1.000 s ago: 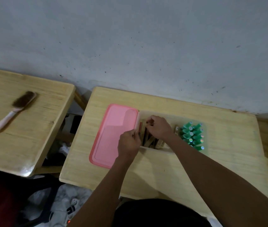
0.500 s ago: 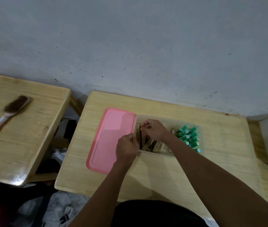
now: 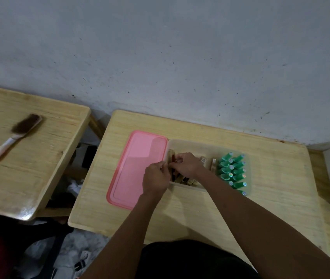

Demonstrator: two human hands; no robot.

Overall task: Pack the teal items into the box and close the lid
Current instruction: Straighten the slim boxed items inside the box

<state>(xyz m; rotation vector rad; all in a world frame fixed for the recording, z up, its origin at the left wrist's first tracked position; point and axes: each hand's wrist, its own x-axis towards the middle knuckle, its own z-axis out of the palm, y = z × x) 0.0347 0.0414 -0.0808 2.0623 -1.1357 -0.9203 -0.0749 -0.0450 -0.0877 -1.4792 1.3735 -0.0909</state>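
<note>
Teal items (image 3: 233, 172), capped tubes upright in the box (image 3: 190, 142), probably light, rigid and slippery, best pinched by the cap; left hand (image 3: 156, 178) and right hand (image 3: 188, 166) meet, fingers curled on gold sticks (image 3: 170, 156).

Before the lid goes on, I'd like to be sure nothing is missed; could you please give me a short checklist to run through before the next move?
1. Teal items inside the box: ok, standing packed at its right end.
2. No stray teal items on the table: ok, none seen.
3. Lid within reach: ok, flat on the table just left of the box.
4. Hands free for the lid: not ok. The left hand and right hand are both at the box's left end. The right pinches one of the gold sticks; the left's grip is unclear.
5. Gold sticks below the rim: cannot tell.
</note>
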